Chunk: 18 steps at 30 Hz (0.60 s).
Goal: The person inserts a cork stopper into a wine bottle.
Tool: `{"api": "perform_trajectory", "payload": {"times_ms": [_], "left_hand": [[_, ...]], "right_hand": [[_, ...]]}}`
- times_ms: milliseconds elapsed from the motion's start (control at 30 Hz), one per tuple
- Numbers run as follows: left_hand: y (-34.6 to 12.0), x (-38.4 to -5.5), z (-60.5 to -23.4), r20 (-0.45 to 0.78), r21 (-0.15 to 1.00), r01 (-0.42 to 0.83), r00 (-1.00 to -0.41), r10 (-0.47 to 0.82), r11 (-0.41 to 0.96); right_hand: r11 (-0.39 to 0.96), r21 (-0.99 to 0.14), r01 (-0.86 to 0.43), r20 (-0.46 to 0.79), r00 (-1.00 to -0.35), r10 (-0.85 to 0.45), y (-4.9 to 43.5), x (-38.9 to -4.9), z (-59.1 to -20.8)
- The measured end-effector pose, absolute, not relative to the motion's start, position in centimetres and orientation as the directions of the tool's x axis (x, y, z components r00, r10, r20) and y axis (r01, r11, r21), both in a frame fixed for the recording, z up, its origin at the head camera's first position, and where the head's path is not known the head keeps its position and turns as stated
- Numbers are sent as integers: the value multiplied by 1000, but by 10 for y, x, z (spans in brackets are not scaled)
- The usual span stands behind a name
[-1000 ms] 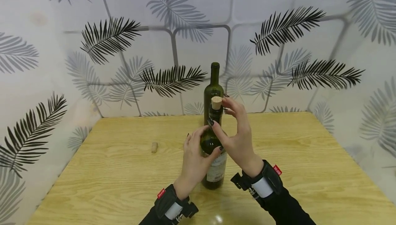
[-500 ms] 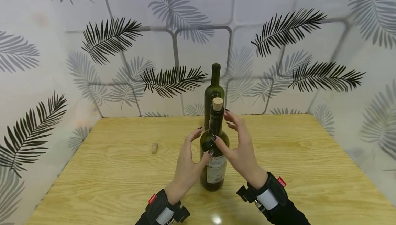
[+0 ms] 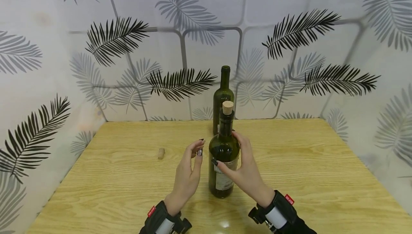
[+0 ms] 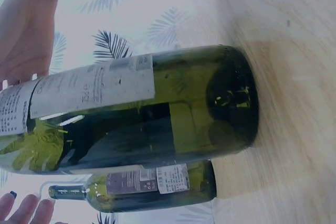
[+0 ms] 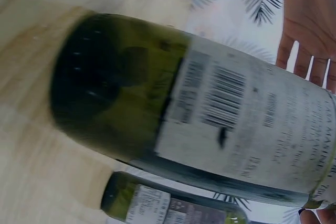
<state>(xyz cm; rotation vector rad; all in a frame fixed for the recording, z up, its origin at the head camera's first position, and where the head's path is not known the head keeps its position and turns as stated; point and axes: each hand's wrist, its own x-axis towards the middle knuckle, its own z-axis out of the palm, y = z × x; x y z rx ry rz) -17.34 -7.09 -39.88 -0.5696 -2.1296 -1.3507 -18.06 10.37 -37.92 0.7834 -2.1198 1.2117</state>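
A dark green wine bottle (image 3: pixel 222 151) stands upright on the table with a cork (image 3: pixel 227 107) sticking up from its mouth. Curved around its right shoulder is my right hand (image 3: pixel 246 169), the thumb crossing in front of the glass and the fingers at its right side; a firm hold does not show. My left hand (image 3: pixel 186 175) is apart from the bottle, on its left, with fingers loosely bent and nothing in them. Both wrist views show the bottle's white back label (image 5: pixel 226 114), with no thumb over the visible part.
Behind the corked bottle stands a second green bottle (image 3: pixel 222 96) with an uncorked mouth. A loose cork (image 3: pixel 161 153) lies on the wooden table (image 3: pixel 122 180) to the left. A leaf-patterned covering (image 3: pixel 206 8) rises at the table's far edge.
My left hand has come off the bottle and moved left and down. The right hand has slid down from beside the cork to the bottle's shoulder. The bottle has stayed upright.
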Motion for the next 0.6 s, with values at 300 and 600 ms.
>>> {"api": "perform_trajectory", "payload": {"times_ms": [300, 600], "left_hand": [[-77, -175, -404, 606, 689, 563, -793, 63, 456], [-79, -176, -402, 586, 696, 548, -807, 74, 464]], "right_hand": [[434, -540, -721, 714, -666, -218, 104, -181, -387], [443, -537, -718, 713, -667, -216, 105, -181, -384]]}}
